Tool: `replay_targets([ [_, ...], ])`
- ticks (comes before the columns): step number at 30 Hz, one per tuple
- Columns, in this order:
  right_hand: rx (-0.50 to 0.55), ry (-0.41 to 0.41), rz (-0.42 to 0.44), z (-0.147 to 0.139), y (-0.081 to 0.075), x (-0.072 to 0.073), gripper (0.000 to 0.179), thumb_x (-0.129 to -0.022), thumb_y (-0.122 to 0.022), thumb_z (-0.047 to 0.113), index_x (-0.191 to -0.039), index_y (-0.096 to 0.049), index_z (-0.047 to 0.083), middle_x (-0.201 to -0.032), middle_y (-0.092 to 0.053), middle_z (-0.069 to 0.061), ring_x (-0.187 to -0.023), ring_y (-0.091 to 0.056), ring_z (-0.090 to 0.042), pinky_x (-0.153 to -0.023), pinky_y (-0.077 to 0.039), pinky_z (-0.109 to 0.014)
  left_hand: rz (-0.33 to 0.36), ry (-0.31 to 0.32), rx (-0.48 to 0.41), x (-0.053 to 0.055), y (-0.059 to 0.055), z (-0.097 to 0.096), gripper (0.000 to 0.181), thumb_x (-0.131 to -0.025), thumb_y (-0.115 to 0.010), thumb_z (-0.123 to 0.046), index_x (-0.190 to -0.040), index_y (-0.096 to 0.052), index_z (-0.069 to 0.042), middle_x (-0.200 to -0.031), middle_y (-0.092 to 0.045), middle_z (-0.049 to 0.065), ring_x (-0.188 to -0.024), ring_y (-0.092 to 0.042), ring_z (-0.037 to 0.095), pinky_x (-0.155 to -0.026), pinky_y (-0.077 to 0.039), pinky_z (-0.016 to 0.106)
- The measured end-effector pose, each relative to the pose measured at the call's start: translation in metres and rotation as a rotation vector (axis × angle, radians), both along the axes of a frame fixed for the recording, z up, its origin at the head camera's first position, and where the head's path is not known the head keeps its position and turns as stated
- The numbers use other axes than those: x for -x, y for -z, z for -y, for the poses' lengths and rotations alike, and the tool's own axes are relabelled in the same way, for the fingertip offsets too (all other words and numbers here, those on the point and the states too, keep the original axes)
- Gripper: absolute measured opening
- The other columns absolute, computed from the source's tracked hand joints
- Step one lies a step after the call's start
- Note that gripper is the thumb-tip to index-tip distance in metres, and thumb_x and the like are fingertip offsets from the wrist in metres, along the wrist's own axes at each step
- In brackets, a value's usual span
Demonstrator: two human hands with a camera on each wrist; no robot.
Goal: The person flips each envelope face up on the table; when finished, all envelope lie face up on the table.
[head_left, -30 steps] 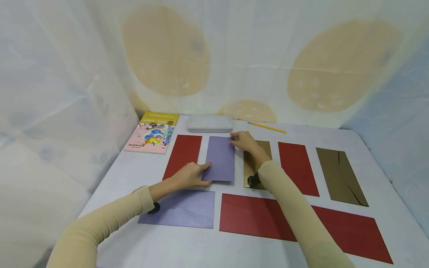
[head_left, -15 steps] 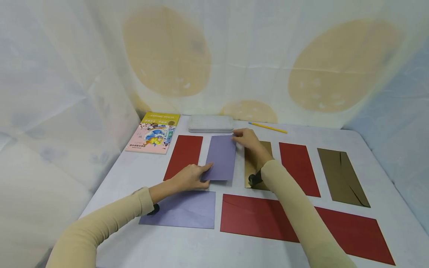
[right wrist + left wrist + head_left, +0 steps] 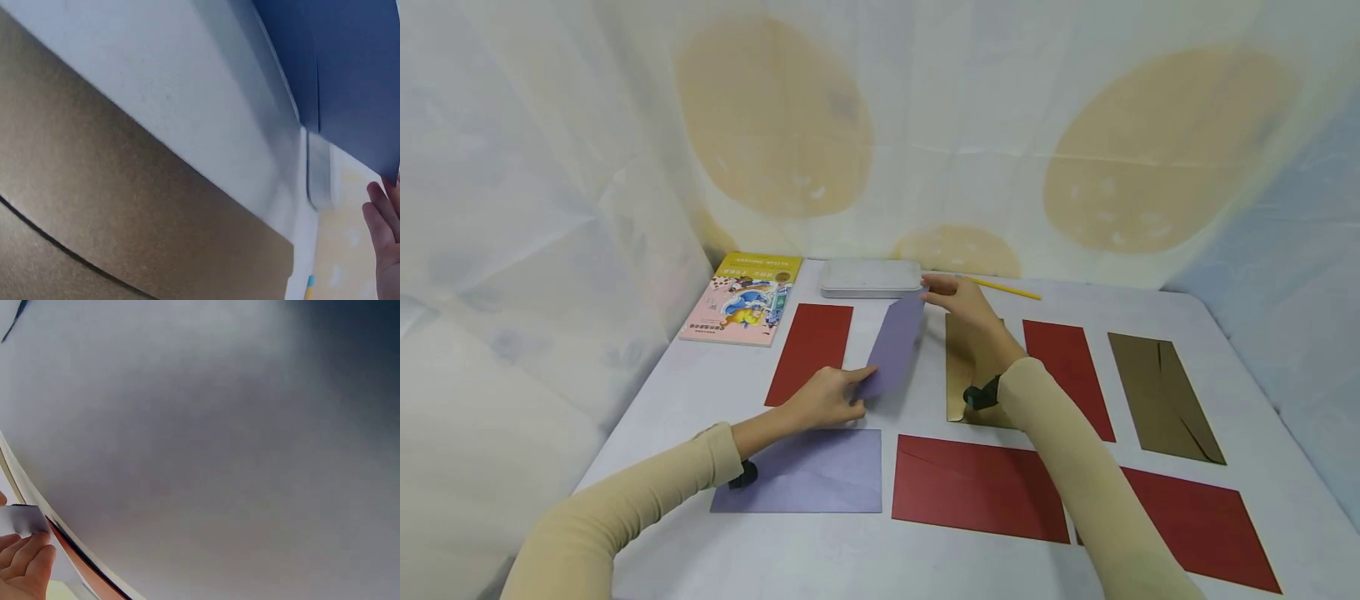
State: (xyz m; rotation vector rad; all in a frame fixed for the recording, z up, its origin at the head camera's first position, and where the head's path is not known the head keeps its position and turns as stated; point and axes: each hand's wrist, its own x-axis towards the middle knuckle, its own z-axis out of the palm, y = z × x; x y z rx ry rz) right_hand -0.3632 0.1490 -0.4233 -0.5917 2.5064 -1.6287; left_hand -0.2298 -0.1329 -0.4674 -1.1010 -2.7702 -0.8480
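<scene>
A lavender envelope [image 3: 891,348] is tilted up on its left side, its right edge raised off the white table. My left hand [image 3: 823,397] pinches its lower left corner between thumb and fingers. At the upper right corner, the fingers of my right hand [image 3: 966,305] pinch the raised edge. The right wrist view catches the envelope's underside [image 3: 353,81] and my right hand [image 3: 386,231] at its corner. Beneath the right wrist lies a gold envelope [image 3: 959,367], partly covered. A red envelope [image 3: 811,346] lies left of the lifted one; another lavender envelope [image 3: 827,471] lies flat below my left hand.
More red envelopes [image 3: 1063,367] and a dark gold one [image 3: 1165,396] lie flat to the right. Along the front is a red envelope [image 3: 970,483]. At the back are a book [image 3: 745,300], a pale tin case [image 3: 871,277] and a yellow pencil [image 3: 1003,288].
The lavender envelope has gone from nearly flat to steeply tilted, its right side lifted. My right hand has risen slightly with that corner; my left hand stays almost in place.
</scene>
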Motion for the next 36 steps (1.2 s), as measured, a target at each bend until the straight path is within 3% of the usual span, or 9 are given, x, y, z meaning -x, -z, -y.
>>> replay_targets([
  [3,0.045,-0.005,-0.021,0.0,-0.002,-0.001,0.052,-0.091,-0.069,0.018,-0.139,-0.052,0.005,-0.134,-0.056,-0.013,-0.124,-0.053,-0.026,-0.1,-0.043,-0.037,0.029,0.006,-0.035,0.0,0.0,-0.001,0.059,-0.077,-0.068,-0.01,-0.134,-0.056,-0.002,-0.06,-0.055,-0.003,-0.045,-0.015,-0.001,-0.042,-0.022,0.018],
  [6,0.075,-0.011,-0.036,0.001,-0.005,-0.001,0.053,-0.091,-0.069,0.016,-0.139,-0.051,0.004,-0.135,-0.056,-0.015,-0.126,-0.051,-0.029,-0.1,-0.043,-0.037,0.064,0.024,-0.058,0.0,-0.001,-0.002,0.058,-0.078,-0.069,-0.01,-0.135,-0.056,-0.003,-0.091,-0.072,0.009,-0.046,-0.017,0.002,-0.042,-0.022,0.019],
  [9,0.085,-0.011,-0.047,0.005,-0.009,-0.002,0.051,-0.09,-0.069,0.013,-0.138,-0.052,0.003,-0.133,-0.056,-0.016,-0.126,-0.051,-0.03,-0.099,-0.043,-0.036,0.118,0.044,-0.078,0.0,-0.002,0.0,0.058,-0.08,-0.07,-0.009,-0.136,-0.055,-0.002,-0.118,-0.066,0.014,-0.054,-0.043,0.0,-0.045,-0.028,0.019],
  [11,0.081,-0.006,-0.053,0.007,-0.013,-0.003,0.051,-0.09,-0.07,0.013,-0.137,-0.053,0.003,-0.132,-0.058,-0.016,-0.124,-0.052,-0.029,-0.099,-0.044,-0.036,0.164,0.057,-0.096,0.001,-0.002,0.002,0.058,-0.081,-0.07,-0.008,-0.137,-0.053,-0.002,-0.125,-0.061,0.013,-0.079,-0.063,0.004,-0.052,-0.038,0.019],
  [14,0.059,0.009,-0.065,0.011,-0.018,-0.004,0.051,-0.089,-0.071,0.015,-0.136,-0.055,0.003,-0.13,-0.059,-0.015,-0.122,-0.055,-0.026,-0.098,-0.045,-0.036,0.224,0.082,-0.135,0.002,-0.002,0.005,0.059,-0.082,-0.07,-0.005,-0.138,-0.051,-0.001,-0.128,-0.06,0.011,-0.115,-0.059,0.014,-0.074,-0.051,0.021],
  [20,0.011,0.03,-0.084,0.017,-0.024,-0.006,0.052,-0.088,-0.073,0.017,-0.134,-0.056,0.001,-0.129,-0.059,-0.016,-0.118,-0.057,-0.028,-0.096,-0.046,-0.038,0.279,0.114,-0.172,0.002,-0.005,0.008,0.06,-0.084,-0.07,-0.004,-0.14,-0.048,0.001,-0.132,-0.058,0.012,-0.115,-0.06,0.017,-0.091,-0.048,0.031],
  [31,-0.02,0.057,-0.094,0.021,-0.02,-0.003,0.052,-0.088,-0.073,0.023,-0.133,-0.058,0.005,-0.13,-0.06,-0.012,-0.118,-0.057,-0.025,-0.096,-0.046,-0.038,0.06,0.122,-0.2,0.001,-0.025,0.006,0.077,-0.08,-0.081,-0.022,-0.146,-0.043,-0.012,-0.132,-0.057,0.016,-0.12,-0.056,0.018,-0.09,-0.05,0.037],
  [34,-0.038,0.063,-0.095,0.024,-0.02,-0.002,0.051,-0.088,-0.073,0.023,-0.133,-0.058,0.006,-0.129,-0.061,-0.01,-0.118,-0.057,-0.024,-0.095,-0.047,-0.036,0.019,0.119,-0.207,0.001,-0.033,0.004,0.078,-0.079,-0.082,-0.022,-0.146,-0.043,-0.014,-0.133,-0.056,0.013,-0.113,-0.061,0.02,-0.074,-0.054,0.03],
  [36,-0.05,0.071,-0.095,0.026,-0.02,-0.002,0.051,-0.088,-0.073,0.025,-0.133,-0.058,0.006,-0.129,-0.061,-0.01,-0.118,-0.058,-0.023,-0.095,-0.047,-0.036,0.008,0.121,-0.203,0.001,-0.036,0.003,0.078,-0.079,-0.082,-0.021,-0.146,-0.043,-0.016,-0.135,-0.055,0.012,-0.093,-0.067,0.02,-0.06,-0.049,0.024],
])
